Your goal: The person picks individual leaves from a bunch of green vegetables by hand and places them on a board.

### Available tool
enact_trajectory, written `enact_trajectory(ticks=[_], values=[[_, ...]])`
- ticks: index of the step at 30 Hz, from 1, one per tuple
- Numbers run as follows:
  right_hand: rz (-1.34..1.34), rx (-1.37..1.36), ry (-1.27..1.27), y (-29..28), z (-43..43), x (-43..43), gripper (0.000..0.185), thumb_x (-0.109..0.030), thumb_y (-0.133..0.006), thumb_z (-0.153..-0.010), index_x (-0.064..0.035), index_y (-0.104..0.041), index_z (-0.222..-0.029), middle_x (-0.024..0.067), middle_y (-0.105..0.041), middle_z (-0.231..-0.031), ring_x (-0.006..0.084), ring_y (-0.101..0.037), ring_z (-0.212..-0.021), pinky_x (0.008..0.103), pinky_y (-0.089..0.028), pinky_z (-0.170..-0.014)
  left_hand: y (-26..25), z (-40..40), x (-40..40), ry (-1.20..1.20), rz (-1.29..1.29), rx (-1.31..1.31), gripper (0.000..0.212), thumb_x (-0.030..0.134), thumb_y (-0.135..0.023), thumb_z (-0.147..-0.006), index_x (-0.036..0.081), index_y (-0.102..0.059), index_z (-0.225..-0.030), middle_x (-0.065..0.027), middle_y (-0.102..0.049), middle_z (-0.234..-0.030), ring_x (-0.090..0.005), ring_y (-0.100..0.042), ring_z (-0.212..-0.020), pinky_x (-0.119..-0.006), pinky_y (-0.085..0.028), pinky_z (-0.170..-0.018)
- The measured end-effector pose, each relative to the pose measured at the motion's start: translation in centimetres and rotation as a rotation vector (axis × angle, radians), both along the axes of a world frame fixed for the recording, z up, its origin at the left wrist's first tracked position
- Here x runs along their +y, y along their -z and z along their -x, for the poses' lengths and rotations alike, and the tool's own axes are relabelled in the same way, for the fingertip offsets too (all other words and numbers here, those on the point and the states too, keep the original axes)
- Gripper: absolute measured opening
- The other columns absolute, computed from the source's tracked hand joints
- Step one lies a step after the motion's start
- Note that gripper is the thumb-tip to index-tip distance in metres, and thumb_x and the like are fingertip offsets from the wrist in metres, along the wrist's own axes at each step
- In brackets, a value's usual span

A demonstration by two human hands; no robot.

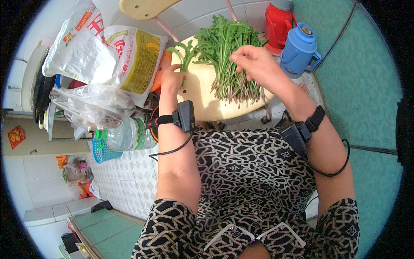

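My left hand (173,79) grips a few leafy green stalks (187,58) by their stems at the left side of a pale wooden chair seat (197,100). A large pile of leafy greens (226,39) lies on the same seat, leaves toward the back and reddish stem ends toward me. My right hand (258,64) is over the right part of this pile. Its thumb and forefinger are curled close together beside the stems. Whether a stem is pinched between them cannot be made out.
Right of the seat stand a blue thermos flask (299,51) and a red one (278,29). Large printed sacks (139,61), clear plastic bags (93,103) and a big water bottle (124,134) crowd the left. A blue basket (105,152) sits on the tiled floor (129,181).
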State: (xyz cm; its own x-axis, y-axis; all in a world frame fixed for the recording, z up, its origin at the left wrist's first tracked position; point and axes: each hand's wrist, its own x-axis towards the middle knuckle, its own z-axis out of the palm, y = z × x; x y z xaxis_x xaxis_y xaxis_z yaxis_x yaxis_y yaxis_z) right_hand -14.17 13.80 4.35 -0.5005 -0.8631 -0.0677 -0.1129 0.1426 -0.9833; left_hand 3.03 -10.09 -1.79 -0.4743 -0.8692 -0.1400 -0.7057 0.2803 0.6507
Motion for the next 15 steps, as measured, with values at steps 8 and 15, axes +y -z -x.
enact_trajectory(ticks=[8,15], values=[[0.001,0.024,-0.018,0.2,0.3,0.3,0.024,-0.027,-0.057,-0.089,-0.0045,-0.061,-0.097,-0.0001,-0.059,-0.072,0.004,-0.046,-0.048,0.0195,-0.036,-0.042,0.9,0.6,0.8,0.04,0.54,-0.177,0.035,0.014,-0.057,-0.076,0.018,-0.066,-0.109,-0.0165,-0.066,-0.096,-0.0319,-0.063,-0.091,-0.04,-0.05,-0.076],[0.041,0.034,0.017,0.3,0.6,0.6,0.022,-0.023,-0.057,-0.086,-0.0021,-0.063,-0.087,0.0022,-0.06,-0.066,0.0086,-0.05,-0.047,0.0245,-0.041,-0.044,-0.2,0.8,2.1,0.054,0.443,-0.296,0.031,0.017,-0.056,-0.078,0.019,-0.067,-0.107,-0.0156,-0.066,-0.094,-0.0299,-0.064,-0.087,-0.039,-0.051,-0.074]])
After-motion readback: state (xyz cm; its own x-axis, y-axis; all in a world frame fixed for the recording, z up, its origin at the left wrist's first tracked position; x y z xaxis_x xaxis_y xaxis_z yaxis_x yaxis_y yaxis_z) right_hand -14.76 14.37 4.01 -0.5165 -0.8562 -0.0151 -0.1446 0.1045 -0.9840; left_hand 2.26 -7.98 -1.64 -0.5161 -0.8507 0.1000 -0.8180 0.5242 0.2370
